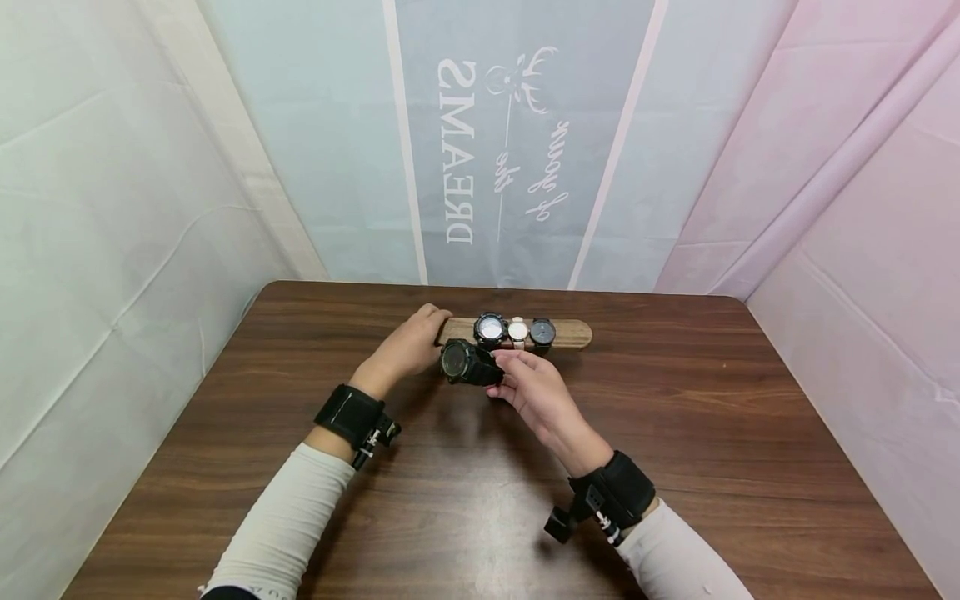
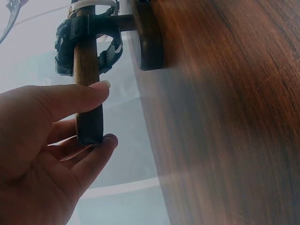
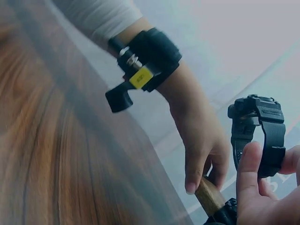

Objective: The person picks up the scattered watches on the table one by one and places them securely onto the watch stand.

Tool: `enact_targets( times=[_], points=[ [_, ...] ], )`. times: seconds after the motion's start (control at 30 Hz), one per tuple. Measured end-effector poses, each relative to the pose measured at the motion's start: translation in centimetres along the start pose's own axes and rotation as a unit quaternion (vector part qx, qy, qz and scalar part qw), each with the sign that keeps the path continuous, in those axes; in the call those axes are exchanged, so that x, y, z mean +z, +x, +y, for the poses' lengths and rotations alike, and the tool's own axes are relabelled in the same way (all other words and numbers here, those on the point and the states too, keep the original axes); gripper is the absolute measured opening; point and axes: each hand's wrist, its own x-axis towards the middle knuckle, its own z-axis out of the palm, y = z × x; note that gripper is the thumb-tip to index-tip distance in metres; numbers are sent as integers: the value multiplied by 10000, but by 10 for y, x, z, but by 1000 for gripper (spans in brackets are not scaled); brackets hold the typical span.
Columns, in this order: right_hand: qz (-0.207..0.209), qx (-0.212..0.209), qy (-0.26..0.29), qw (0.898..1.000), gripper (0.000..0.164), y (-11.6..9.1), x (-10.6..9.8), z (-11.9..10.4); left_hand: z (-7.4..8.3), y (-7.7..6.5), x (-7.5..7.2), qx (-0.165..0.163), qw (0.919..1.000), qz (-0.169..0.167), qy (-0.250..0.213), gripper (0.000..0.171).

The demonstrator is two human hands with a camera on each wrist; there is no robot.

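Observation:
My left hand grips the left end of a wooden watch stand's bar, thumb on one side and fingers on the other in the left wrist view. In front of the bar, my right hand pinches a black wristwatch by its strap, its dial facing left of the hand. The right wrist view shows this watch's strap closed in a loop, apart from the bar. Three watches sit on the bar: a black one with a pale dial, a small light one and a dark one.
The stand's dark base rests on the brown wood-grain table, near its back edge. A printed cloth hangs behind the table, with pale cloths at both sides. Each wrist wears a black strap with a small camera.

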Motion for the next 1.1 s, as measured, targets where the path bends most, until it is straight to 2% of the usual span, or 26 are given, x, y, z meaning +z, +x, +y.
enact_targets(
  times=[0.3,0.47,0.63,0.8,0.9,1.1],
  points=[
    [-266,225,880,9955,30,-1,-1,2,-1,0,2,-9,10000,61,5,56],
    [-391,249,1024,9937,31,-1,-2,2,-1,1,2,-48,9999,97,-40,58],
    [-425,274,995,9938,34,0,-2,2,0,-2,-2,122,9998,151,110,65],
    [-347,280,946,9945,32,1,-3,1,5,-9,-20,578,9977,246,267,72],
    [-286,284,930,9949,31,2,-4,1,10,-14,-33,1016,9945,238,80,72],
    [-234,317,895,9952,29,4,-7,-1,18,-27,-50,1972,9795,232,-341,67]
  ],
)
